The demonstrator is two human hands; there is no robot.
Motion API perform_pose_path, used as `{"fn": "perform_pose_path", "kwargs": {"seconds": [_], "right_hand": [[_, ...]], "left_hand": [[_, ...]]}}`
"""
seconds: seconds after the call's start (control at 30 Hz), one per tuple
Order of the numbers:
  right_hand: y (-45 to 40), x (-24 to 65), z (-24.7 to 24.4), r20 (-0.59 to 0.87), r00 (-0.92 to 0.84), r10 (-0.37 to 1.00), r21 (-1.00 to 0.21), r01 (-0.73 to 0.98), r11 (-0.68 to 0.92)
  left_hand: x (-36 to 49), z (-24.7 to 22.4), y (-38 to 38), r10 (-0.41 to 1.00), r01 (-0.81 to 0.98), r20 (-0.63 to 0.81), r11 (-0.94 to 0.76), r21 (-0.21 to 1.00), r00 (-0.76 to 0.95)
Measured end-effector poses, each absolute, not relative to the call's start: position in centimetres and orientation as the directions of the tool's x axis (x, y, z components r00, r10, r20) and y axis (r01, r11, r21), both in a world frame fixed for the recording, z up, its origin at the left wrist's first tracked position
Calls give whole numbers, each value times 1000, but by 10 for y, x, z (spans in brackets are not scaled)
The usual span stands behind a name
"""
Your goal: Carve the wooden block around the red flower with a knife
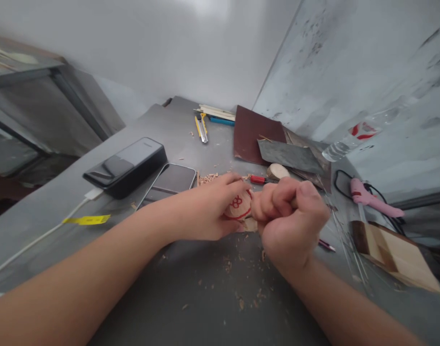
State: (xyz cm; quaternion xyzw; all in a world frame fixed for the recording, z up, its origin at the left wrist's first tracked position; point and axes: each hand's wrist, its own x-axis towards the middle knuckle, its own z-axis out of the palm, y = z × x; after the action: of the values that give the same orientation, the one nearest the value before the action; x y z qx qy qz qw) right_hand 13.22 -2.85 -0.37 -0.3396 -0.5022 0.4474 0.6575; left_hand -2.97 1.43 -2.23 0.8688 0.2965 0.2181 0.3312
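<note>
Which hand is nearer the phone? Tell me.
Left. The left hand holds the wooden disc just right of the phone; the right hand is fisted farther right, beyond the disc.

I see power bank (128, 165) beside phone (171, 181) at surface's left; sandpaper sheets (255, 135) far right; pink glue gun (373, 197), water bottle (360, 134) beyond; utility knife (201, 128) at back.

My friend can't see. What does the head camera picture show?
Two bare hands meet over a grey table: the left hand holds a small wooden disc with a red drawing, the right hand is a closed fist beside it. Wood shavings and two phones lie nearby.
</note>
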Motion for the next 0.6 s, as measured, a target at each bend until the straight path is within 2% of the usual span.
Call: {"fn": "perform_pose_path", "kwargs": {"seconds": [0.13,0.23,0.33,0.4,0.5,0.57,0.6], "right_hand": [[-24,138,4,342,16,940,-905,-266,333],[-24,150,6,344,-104,933,-925,-209,318],[-27,170,14,313,-227,922,-949,-43,311],[-31,184,28,260,-304,917,-918,217,332],[-34,199,58,174,-457,873,-764,496,412],[-35,203,75,156,-593,790,-470,659,588],[-36,204,82,114,-628,770,-272,726,632]], "left_hand": [[-30,-24,15,664,392,173,-609,689,727],[-30,-23,15,660,392,164,-608,690,733],[-31,-21,15,660,397,153,-604,692,736],[-31,-20,15,665,406,143,-597,692,733],[-30,-18,15,671,426,113,-583,692,733],[-30,-16,15,669,437,99,-583,685,736],[-30,-16,15,670,445,92,-583,680,736]]}}
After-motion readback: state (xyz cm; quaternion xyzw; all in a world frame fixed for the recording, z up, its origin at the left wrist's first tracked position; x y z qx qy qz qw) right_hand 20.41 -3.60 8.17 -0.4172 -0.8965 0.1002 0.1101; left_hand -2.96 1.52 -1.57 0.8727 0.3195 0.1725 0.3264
